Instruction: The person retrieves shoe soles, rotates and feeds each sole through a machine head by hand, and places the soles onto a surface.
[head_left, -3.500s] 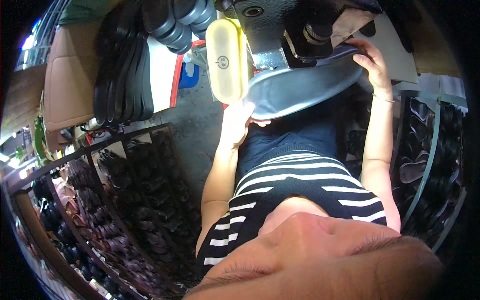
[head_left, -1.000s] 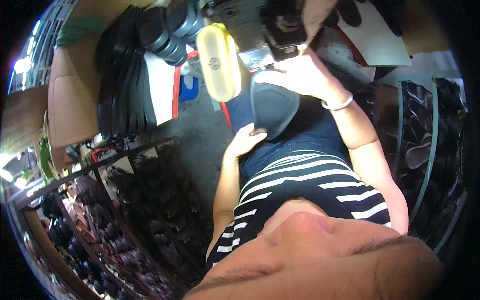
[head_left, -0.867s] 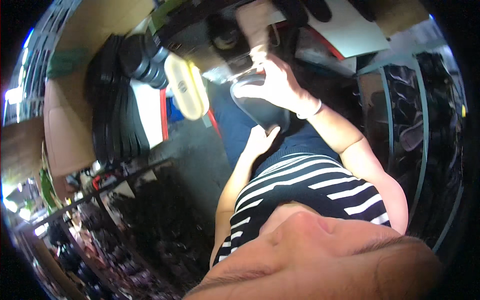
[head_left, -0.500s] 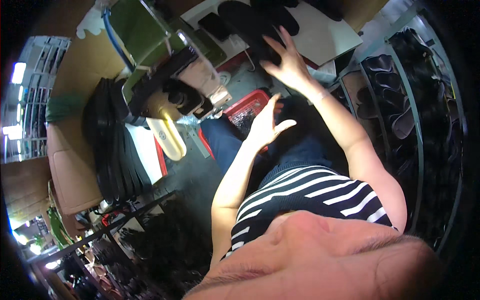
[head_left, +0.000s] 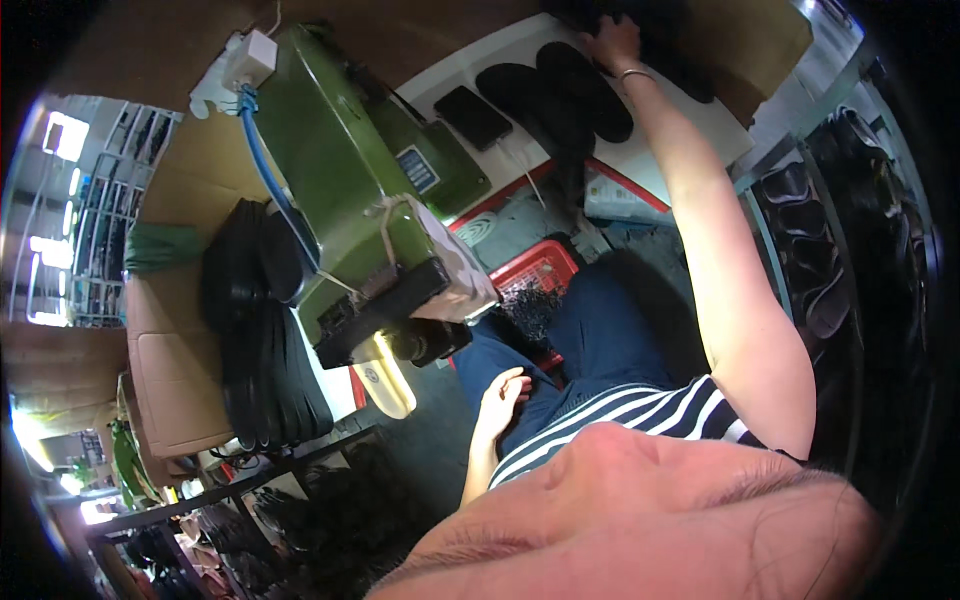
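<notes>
Two hands now apart: right hand (head_left: pixel 612 42) has swung up from the machine to the far worktop (head_left: pixel 700 130), fingers spread on a dark sole (head_left: pixel 590 100) among the pile there, grip not clear; left hand (head_left: pixel 503 392) loose and empty over the lap; so the sewn piece looks set down; blue rectangular label (head_left: pixel 417 170) on the green sewing machine (head_left: pixel 350 170); red basket (head_left: pixel 535 272) below.

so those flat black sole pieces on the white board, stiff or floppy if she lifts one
The black sole pieces look thin and flat, so probably light and somewhat bendy. The matte surface suggests an easy grip. The right hand reaches dark pieces beyond them.
</notes>
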